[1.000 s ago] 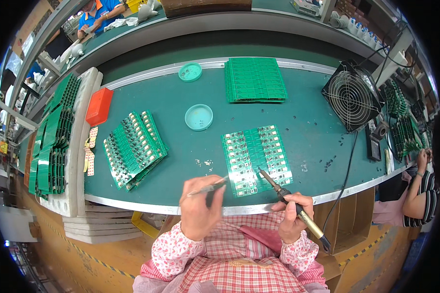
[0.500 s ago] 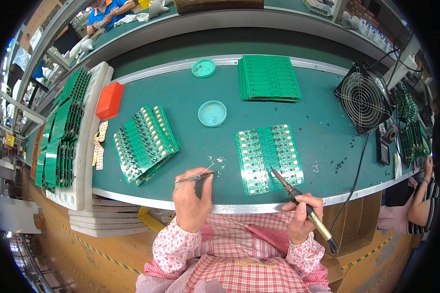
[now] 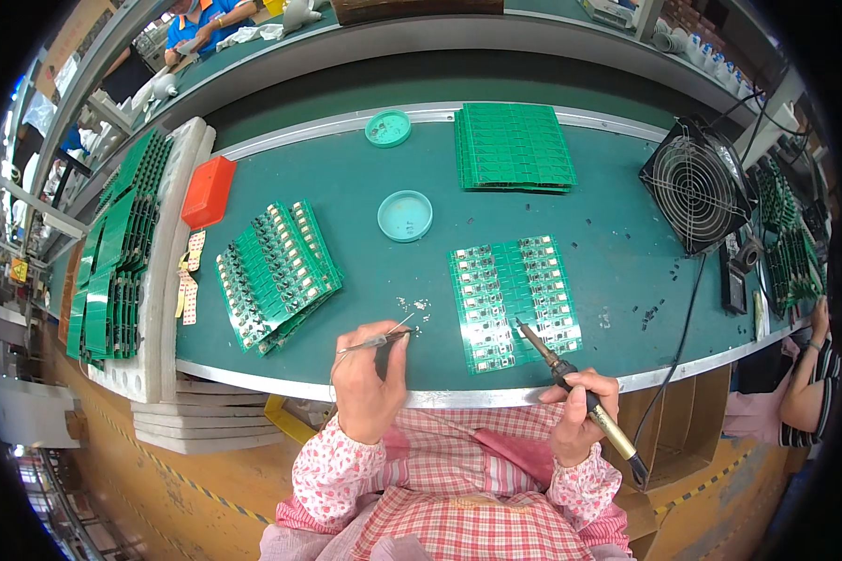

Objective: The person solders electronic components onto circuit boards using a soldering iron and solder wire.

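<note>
Metal tweezers [image 3: 376, 343] are pinched in my left hand [image 3: 369, 383], their tips beside a small scatter of tiny pale parts [image 3: 420, 305] on the bench. A thin wire also runs along that hand; whether it is gripped too I cannot tell. My right hand [image 3: 582, 411] is wrapped round a soldering iron [image 3: 571, 376], whose tip hovers over or touches the lower middle of a green circuit board panel [image 3: 515, 301]. That panel lies flat and carries rows of white and dark components on both sides.
Populated panels [image 3: 279, 276] are stacked to the left, plain green ones [image 3: 516, 147] at the back. Two round turquoise dishes [image 3: 405, 216], a red box [image 3: 209, 193] and a black fan [image 3: 697, 190] stand around. Loose black parts [image 3: 647, 314] lie right. Boards fill a foam rack [image 3: 182, 234]. Other people sit nearby.
Almost nothing differs. Both hands keep their places, with the tweezers and the soldering iron still held; the view has shifted very slightly.
</note>
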### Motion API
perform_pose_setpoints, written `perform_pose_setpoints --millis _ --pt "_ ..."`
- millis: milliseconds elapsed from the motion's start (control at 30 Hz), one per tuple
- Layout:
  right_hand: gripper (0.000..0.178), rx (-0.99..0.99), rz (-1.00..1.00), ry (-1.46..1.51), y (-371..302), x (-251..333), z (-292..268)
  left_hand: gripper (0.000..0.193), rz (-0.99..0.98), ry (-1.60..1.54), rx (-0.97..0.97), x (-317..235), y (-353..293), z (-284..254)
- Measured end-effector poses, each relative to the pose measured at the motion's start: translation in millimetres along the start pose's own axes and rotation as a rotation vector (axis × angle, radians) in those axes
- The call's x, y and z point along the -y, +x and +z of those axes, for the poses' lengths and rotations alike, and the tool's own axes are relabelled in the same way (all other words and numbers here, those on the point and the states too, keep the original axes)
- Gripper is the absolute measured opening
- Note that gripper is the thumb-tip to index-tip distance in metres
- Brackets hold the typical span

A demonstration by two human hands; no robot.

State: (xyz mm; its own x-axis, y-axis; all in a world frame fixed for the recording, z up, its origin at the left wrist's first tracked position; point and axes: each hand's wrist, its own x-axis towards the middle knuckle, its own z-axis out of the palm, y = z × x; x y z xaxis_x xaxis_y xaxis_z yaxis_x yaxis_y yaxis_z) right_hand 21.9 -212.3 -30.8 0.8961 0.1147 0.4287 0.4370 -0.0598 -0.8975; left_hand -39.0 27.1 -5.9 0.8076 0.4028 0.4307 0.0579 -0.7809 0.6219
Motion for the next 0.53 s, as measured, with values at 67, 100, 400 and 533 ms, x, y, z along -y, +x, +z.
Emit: perform_pose_setpoints --millis 67,100,400,533 --pt "0.016 0.016 -0.033 -0.011 1 0 -1 0.013 0.006 0.007 0.001 0 0 0" --pt "0.016 0.013 -0.033 -0.014 0 1 -1 0.013 0.013 0.013 0.003 0 1 0" --pt "0.015 0.012 -0.031 -0.026 -1 -1 -1 0.015 0.02 -0.118 0.037 -17 -6 5" --pt "0.014 0.019 0.007 -0.008 -2 -1 -2 0.022 0.075 -0.172 0.191 -29 -12 13"
